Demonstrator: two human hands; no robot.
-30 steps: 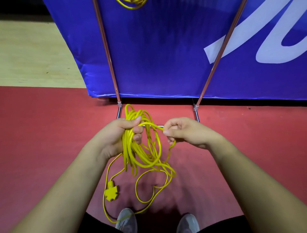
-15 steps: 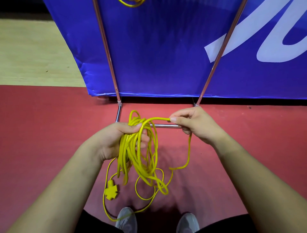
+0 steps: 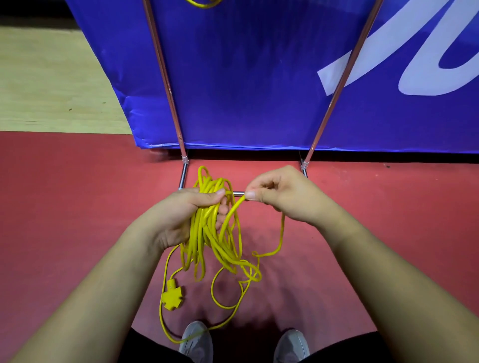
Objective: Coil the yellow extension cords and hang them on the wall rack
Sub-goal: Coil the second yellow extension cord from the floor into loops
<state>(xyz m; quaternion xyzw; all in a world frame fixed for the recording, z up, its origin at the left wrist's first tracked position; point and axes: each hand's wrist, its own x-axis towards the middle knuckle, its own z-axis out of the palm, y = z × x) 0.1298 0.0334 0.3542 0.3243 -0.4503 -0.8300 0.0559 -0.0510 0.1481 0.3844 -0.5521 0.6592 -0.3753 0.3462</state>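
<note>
Head view: the left hand (image 3: 189,215) grips a bundle of yellow cord (image 3: 202,233) in front of the body, above the red floor (image 3: 64,207). Its fingers (image 3: 221,213) are curled round the gathered loops and the thumb is pressed over the top of them. The loops stick up just above the fist and hang below it in long, uneven strands. The right hand (image 3: 285,197) sits just beside the left and pinches a single strand between thumb and forefinger, its other fingers curled in. From that pinch one length arcs down into the bundle; another drops below the right wrist and bends back to the hanging loops. A loose length trails down to the floor, runs across the left shoe (image 3: 197,339) and ends in a yellow multi-way socket (image 3: 172,298) lying on the floor. The right shoe (image 3: 291,344) stands apart from the cord. Ahead stands a blue banner (image 3: 246,77) with white lettering on a metal frame (image 3: 166,77), whose base bar lies behind the hands. A second cord (image 3: 204,3) shows at the top edge, against the banner.
</note>
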